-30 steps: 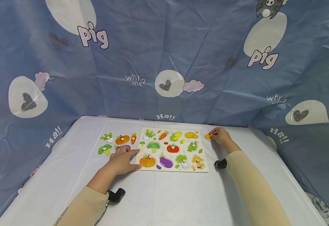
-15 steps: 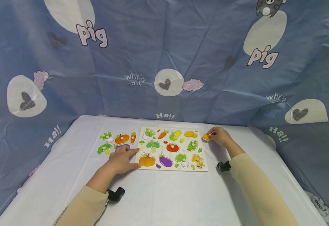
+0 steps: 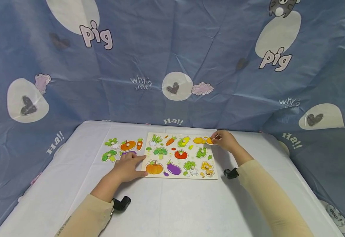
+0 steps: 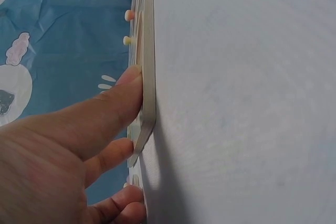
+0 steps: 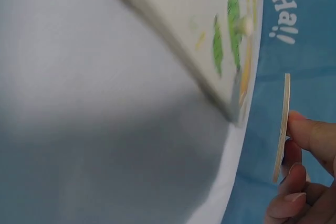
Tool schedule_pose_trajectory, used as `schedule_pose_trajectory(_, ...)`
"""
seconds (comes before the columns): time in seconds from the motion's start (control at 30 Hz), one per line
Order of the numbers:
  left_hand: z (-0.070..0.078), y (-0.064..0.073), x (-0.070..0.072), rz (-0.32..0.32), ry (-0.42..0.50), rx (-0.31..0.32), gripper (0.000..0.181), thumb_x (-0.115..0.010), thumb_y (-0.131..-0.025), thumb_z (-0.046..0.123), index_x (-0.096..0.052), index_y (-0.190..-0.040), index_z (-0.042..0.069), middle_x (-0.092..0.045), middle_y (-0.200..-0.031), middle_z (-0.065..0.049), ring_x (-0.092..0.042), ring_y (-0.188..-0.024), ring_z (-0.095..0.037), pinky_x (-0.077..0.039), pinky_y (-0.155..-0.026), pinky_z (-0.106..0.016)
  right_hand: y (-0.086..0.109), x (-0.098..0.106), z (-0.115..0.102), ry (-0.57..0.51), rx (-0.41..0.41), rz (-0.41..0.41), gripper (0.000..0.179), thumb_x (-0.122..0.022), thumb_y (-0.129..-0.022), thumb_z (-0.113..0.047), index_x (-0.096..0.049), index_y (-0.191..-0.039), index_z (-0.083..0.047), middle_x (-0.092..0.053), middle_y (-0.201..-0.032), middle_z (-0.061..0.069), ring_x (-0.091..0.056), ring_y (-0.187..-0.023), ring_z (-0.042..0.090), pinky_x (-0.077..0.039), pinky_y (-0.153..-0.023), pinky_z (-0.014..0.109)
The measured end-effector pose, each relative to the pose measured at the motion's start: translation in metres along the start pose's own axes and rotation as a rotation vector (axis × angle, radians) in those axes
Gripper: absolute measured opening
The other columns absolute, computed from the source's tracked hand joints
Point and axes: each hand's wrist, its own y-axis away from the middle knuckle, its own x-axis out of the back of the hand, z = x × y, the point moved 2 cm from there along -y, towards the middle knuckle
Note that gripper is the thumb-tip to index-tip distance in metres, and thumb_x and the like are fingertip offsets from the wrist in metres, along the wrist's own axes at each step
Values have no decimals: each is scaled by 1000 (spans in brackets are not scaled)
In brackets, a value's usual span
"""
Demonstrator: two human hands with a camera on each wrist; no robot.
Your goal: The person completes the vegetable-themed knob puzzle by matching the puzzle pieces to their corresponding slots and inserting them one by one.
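yellow-orange wooden piece (image 3: 209, 141) sits pinched in the right hand (image 3: 226, 141) at the puzzle board's (image 3: 193, 156) far right corner; whether it touches the board is hard to tell. the left hand (image 3: 126, 168), thumb and forefinger spread, touches the board's left end, with loose pieces (image 3: 128, 145) beyond that end.

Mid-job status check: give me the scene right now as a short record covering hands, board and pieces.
Right hand: pinches the yellow-orange piece
Held piece: at the far right corner of the board, not seated
Left hand: thumb and forefinger at the board's near left corner
Loose, left of board: radish-like piece, pumpkin piece, carrot piece, broccoli piece, purple piece (partly hidden by hand)
Knobbed pieces on board: corn, tomato, cabbage, mushroom, another green one
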Motion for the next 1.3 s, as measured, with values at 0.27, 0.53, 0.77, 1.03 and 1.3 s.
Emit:
schedule_pose_trajectory(0.27,0,1,0,6,5,2,76,-80,-81,48,-54,-146,19,-49,-130,-20,-41,-117,-37,-38,-95,-60,-6,-9,-15,-36,5,9,10,-68,-96,-13,-69,-102,-5,-66,-106,14,-57,-95,28,-49,-78,36)
schedule_pose_trajectory(0.53,1,1,1,6,11,-2,75,-80,-81,48,-55,-146,19,-49,-129,-19,-42,-115,-36,-39,-94,-59,-14,-20,-22,-64,16,3,10,-68,-96,-13,-70,-102,-5,-67,-106,14,-59,-97,27,-50,-81,38)
schedule_pose_trajectory(0.77,0,1,0,9,10,-4,75,-80,-81,48,-55,-145,19,-49,-127,-18,-41,-114,-35,-39,-93,-57,-22,-31,-26,-79,14,1,9,-70,-95,-14,-71,-100,-7,-66,-103,12,-59,-94,26,-48,-82,39)
schedule_pose_trajectory(1.03,-2,0,-2,6,0,5,76,-80,-81,49,-54,-146,20,-49,-130,-19,-42,-116,-36,-39,-94,-59,-28,-42,-23,-85,-9,15,10,-70,-95,-15,-71,-100,-6,-65,-102,11,-57,-91,25,-47,-81,38)
schedule_pose_trajectory(1.3,-2,0,-3,8,-1,7,76,-79,-81,49,-54,-146,20,-48,-132,-20,-41,-120,-38,-38,-96,-61,-30,-45,-21,-116,-56,24,7,-70,-95,-14,-71,-96,-7,-63,-101,12,-55,-89,25,-46,-79,36)
